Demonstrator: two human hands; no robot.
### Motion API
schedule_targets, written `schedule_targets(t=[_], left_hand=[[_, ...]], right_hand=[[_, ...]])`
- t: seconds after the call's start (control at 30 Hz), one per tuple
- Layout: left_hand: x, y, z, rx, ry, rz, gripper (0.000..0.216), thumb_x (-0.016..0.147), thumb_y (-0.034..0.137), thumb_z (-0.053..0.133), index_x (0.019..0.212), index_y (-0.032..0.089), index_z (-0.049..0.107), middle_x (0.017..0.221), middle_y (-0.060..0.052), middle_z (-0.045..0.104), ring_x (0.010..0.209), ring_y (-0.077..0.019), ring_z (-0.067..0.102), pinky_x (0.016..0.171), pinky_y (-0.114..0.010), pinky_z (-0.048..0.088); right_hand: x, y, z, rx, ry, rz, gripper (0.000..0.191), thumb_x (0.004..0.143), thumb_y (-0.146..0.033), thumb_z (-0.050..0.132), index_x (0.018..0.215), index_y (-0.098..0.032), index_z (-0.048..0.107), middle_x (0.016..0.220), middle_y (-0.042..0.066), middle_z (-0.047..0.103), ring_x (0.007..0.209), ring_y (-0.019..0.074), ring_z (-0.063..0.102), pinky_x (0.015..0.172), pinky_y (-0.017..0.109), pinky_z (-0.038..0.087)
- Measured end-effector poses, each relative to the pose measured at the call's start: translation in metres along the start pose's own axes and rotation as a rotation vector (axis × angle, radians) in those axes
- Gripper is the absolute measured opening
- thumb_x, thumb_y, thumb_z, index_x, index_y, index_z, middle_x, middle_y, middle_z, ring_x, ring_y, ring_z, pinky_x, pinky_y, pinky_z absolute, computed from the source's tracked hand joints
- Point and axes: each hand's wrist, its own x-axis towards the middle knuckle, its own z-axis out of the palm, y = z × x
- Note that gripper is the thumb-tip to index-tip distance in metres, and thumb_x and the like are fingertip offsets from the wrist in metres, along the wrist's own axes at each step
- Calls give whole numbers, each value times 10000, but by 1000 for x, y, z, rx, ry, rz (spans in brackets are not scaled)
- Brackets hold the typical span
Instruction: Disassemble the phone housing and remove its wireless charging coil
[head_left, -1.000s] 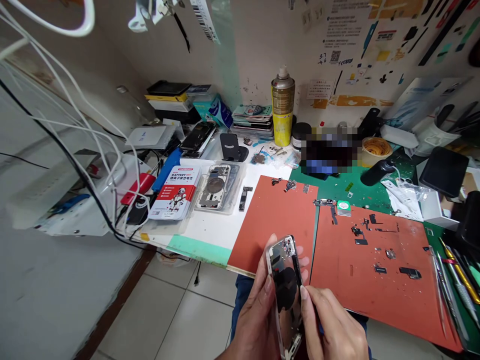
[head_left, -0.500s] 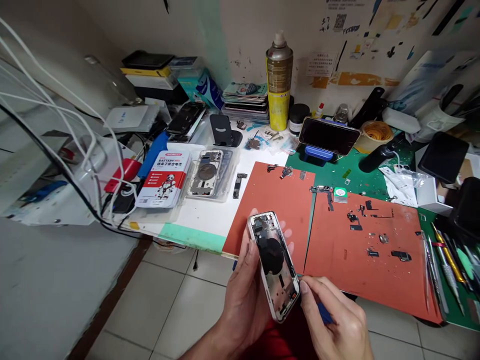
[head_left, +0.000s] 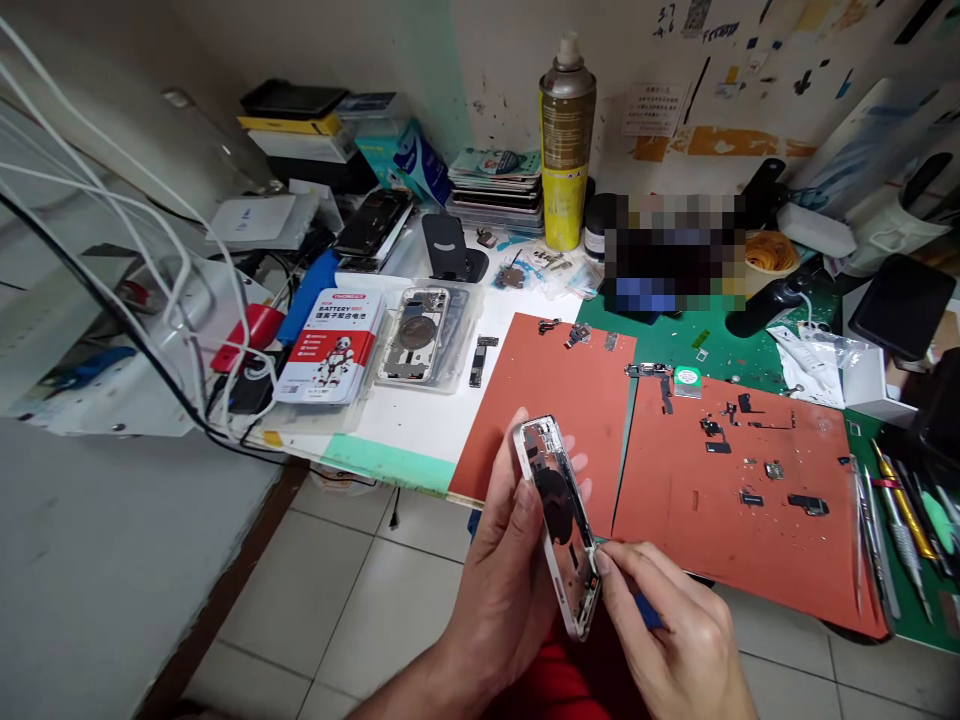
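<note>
An opened phone housing (head_left: 562, 525), its bare inside facing up and right, is tilted above the front edge of the bench. My left hand (head_left: 499, 560) wraps round its left side and back, with fingertips showing behind the far edge. At the lower right edge of the housing, my right hand (head_left: 667, 620) has thumb and forefinger pinched together. Whatever small thing lies between those fingertips is too small to make out. Something blue shows under the right hand's curled fingers. Small phone parts (head_left: 720, 430) lie scattered on the orange mat (head_left: 675, 530) to the right.
A red and white battery box (head_left: 330, 345) and a second phone housing (head_left: 416, 335) in a clear tray stand at left, beside a logic board (head_left: 480, 362). A yellow spray can (head_left: 567, 150) stands at the back. Screwdrivers and tweezers (head_left: 904, 540) lie far right. White cables (head_left: 176, 270) hang at left.
The phone housing has turned more edge-on, showing more of its left side frame. My right fingertips stay at its lower right edge. The whole view has shifted slightly.
</note>
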Motion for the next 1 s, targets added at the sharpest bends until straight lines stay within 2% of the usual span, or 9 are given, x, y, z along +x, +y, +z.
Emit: schedule_targets(t=[0.17, 0.4, 0.6, 0.7, 0.8, 1.0], left_hand=[[0, 0, -2, 52, -36, 2, 746, 906, 461, 812, 1566, 478, 463, 1571, -40, 594, 1487, -303, 504, 1166, -430, 462], [-2, -1, -3, 75, -109, 14, 531, 962, 432, 755, 1460, 513, 586, 1526, 0, 638, 1393, -238, 600, 1029, -307, 556], [-2, -2, -5, 56, -124, 4, 512, 964, 416, 757, 1440, 522, 603, 1518, 13, 644, 1363, -217, 619, 992, -276, 570], [-2, -2, -5, 51, -125, -8, 520, 965, 408, 757, 1445, 526, 597, 1546, 12, 620, 1383, -239, 606, 971, -279, 577], [-1, -3, -5, 43, -129, -27, 551, 956, 401, 768, 1455, 540, 580, 1566, 11, 600, 1401, -272, 595, 1001, -329, 578], [0, -3, -6, 52, -105, -1, 564, 974, 418, 743, 1498, 504, 549, 1549, -4, 619, 1421, -258, 581, 1106, -359, 524]], right_hand=[[-1, 2, -2, 17, -73, 34, 160, 1043, -125, 540, 1107, -203, 664, 918, 13, 704, 767, 102, 714, 737, 193, 572], [1, 0, -6, 50, -136, 85, 154, 1064, -156, 513, 1042, -225, 649, 876, -10, 669, 712, 96, 682, 691, 205, 528], [3, -2, -7, 89, -150, 146, 190, 1071, -186, 503, 974, -226, 661, 819, -25, 648, 672, 87, 652, 664, 198, 507], [3, -2, -6, 74, -133, 147, 192, 1072, -194, 505, 982, -221, 673, 819, -23, 654, 677, 84, 657, 670, 192, 507], [4, -2, -6, 56, -124, 144, 197, 1071, -205, 509, 969, -221, 677, 799, -27, 646, 655, 84, 643, 651, 194, 500], [7, -3, -8, 95, -122, 194, 231, 1083, -241, 500, 917, -236, 660, 764, -40, 633, 625, 80, 615, 613, 187, 487]])
